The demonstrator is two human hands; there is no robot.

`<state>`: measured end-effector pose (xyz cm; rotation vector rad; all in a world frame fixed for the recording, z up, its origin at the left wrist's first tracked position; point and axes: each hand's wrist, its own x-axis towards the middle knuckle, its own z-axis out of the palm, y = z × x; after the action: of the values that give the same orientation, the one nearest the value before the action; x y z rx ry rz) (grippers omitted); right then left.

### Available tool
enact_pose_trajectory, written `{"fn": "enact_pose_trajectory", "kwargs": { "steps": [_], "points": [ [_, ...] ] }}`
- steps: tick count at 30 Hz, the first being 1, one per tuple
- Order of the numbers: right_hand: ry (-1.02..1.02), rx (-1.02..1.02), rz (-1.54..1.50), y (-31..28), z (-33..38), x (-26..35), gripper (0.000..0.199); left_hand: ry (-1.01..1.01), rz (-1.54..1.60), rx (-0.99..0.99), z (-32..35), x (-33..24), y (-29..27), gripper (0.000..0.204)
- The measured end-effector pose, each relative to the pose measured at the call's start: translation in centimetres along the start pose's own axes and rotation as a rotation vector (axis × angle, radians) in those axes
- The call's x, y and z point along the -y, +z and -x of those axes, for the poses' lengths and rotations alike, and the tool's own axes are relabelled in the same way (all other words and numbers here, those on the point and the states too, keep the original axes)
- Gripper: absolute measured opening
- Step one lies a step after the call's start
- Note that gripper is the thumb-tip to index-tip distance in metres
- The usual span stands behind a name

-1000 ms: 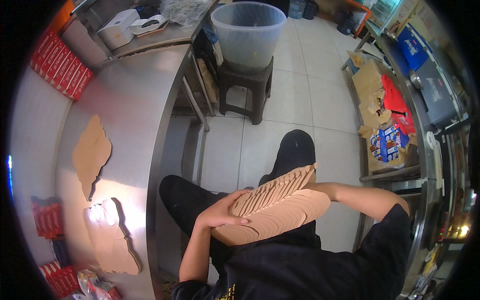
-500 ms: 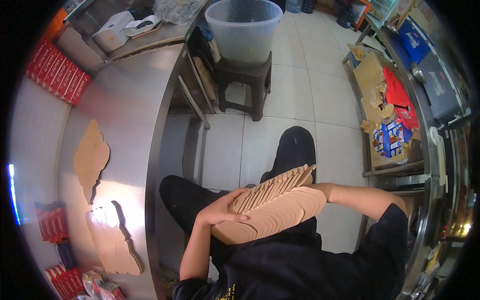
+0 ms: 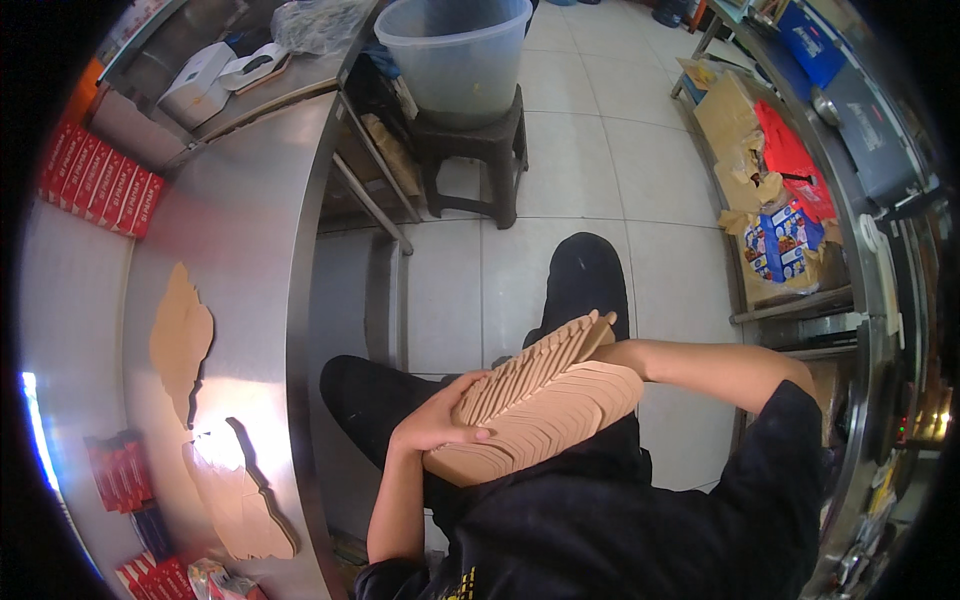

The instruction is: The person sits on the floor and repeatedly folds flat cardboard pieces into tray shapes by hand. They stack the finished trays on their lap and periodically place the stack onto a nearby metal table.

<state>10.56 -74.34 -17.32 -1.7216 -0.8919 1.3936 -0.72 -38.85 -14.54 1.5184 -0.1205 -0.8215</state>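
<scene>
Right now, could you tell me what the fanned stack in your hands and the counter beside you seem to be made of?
The stack of flat blanks looks like brown cardboard, matte, with thin layered edges. The counter looks like stainless steel: grey, smooth, with soft reflections and glare.

Clear plastic bucket (image 3: 452, 45) on a dark stool (image 3: 470, 150); red cartons (image 3: 98, 180) along the steel counter (image 3: 255, 240) (flat brown cutouts (image 3: 180, 335) there too).

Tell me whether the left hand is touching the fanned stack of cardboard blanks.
Touching. The head view shows the left hand lying against the near end of the stack of cardboard blanks, fingers curled over its edge, with no gap.
</scene>
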Motion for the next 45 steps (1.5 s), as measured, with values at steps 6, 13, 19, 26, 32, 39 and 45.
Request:
{"fn": "enact_pose_trajectory", "kwargs": {
  "steps": [6, 13, 19, 26, 32, 39, 45],
  "points": [
    [-0.001, -0.028, 0.021, 0.3, -1.2, -0.6, 0.065, -0.036, -0.008, -0.010, 0.1, -1.0, -0.1, 0.117],
    [-0.232, -0.072, 0.370, -2.3, 1.2, 9.3, 0.061, 0.004, 0.147, -0.011, 1.1, -0.6, -0.7, 0.115],
    [-0.385, -0.190, 0.404, -2.2, 0.5, 10.5, 0.054, 0.069, 0.094, -0.031, 1.4, 0.8, -0.7, 0.114],
    [-0.413, -0.255, 0.503, -2.5, -0.7, 11.3, 0.049, 0.069, 0.068, -0.035, 2.0, -0.2, -0.4, 0.114],
    [-0.357, -0.530, 0.189, -4.4, 0.6, 15.1, 0.018, 0.143, 0.276, -0.082, 2.5, 2.0, -0.9, 0.116],
    [-0.402, -0.774, -0.320, -2.8, 0.1, 12.7, 0.085, 0.196, 0.838, -0.464, 3.2, 9.1, -0.6, 0.104],
    [-0.428, -0.553, -0.528, 3.3, -7.3, 11.4, 0.131, 0.352, 1.183, -0.389, -1.2, 10.6, 1.1, 0.100]
  ]
}}
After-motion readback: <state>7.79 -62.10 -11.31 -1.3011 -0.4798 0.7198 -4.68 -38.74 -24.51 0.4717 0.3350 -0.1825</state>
